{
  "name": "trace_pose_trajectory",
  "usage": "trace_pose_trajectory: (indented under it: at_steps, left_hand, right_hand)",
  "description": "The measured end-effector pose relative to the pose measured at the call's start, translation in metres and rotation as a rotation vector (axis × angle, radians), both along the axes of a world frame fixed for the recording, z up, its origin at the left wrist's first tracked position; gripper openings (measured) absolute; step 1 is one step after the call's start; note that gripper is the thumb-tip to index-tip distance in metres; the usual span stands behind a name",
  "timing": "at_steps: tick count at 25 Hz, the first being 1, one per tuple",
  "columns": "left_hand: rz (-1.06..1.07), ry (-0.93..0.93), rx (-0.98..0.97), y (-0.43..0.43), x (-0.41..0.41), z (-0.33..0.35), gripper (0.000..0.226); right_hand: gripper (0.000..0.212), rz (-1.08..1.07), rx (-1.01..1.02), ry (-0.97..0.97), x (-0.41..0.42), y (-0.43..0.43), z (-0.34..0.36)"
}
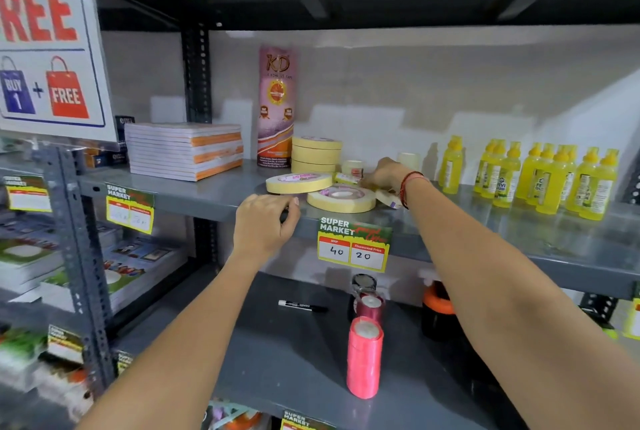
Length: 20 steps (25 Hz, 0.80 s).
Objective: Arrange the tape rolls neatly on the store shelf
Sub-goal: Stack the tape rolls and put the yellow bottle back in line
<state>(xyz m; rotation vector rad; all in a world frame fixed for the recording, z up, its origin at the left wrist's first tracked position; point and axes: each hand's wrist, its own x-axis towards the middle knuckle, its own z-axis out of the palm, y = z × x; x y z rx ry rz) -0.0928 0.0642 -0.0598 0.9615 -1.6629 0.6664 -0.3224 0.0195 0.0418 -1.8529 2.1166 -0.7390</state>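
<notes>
Three cream tape rolls (316, 154) are stacked at the back of the grey shelf (214, 195). A wide flat roll (298, 182) lies in front of the stack, with another flat roll (341, 200) to its right. My left hand (265, 223) is at the shelf's front edge just below the first flat roll, fingers curled loosely and holding nothing. My right hand (384, 175) reaches over the second flat roll, and its fingertips pinch a small tape roll (346, 179) lying on its side. More small rolls (352, 167) stand behind, and one (388, 199) lies under my wrist.
A tall pink KD tape pack (277, 107) stands behind the stack. Notebooks (185, 150) are piled at the left and several yellow glue bottles (540, 176) stand at the right. On the lower shelf are pink ribbon spools (364, 357) and a marker (302, 306). A price tag (353, 244) hangs from the edge.
</notes>
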Motion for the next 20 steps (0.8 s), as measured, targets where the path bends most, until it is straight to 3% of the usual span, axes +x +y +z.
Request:
trace_pose_trajectory:
  at_steps: [2,4,7,11,15,20]
  left_hand:
    - [0.014,0.009,-0.009,-0.001,-0.001,0.0,0.048]
    - [0.015,0.009,-0.013,-0.003,0.0,-0.002,0.048]
    - [0.021,0.009,0.005,-0.005,0.001,-0.004,0.05]
    - [0.027,0.002,-0.004,-0.007,0.001,-0.005,0.052]
    - [0.03,-0.003,-0.009,-0.008,0.001,-0.005,0.053]
    - [0.046,-0.002,-0.003,-0.009,0.001,-0.007,0.054]
  right_hand:
    - [0.05,-0.018,-0.029,-0.164,-0.01,0.002,-0.001]
    - [0.03,-0.047,-0.099,-0.38,-0.021,0.007,0.002]
    - [0.023,-0.094,-0.254,-0.599,-0.045,0.019,0.013]
    - [0.021,-0.205,-0.402,-0.452,-0.086,0.034,0.031]
    - [0.022,-0.311,-0.431,-0.22,-0.124,0.047,0.038]
    - [0.022,-0.353,-0.394,-0.141,-0.134,0.047,0.02]
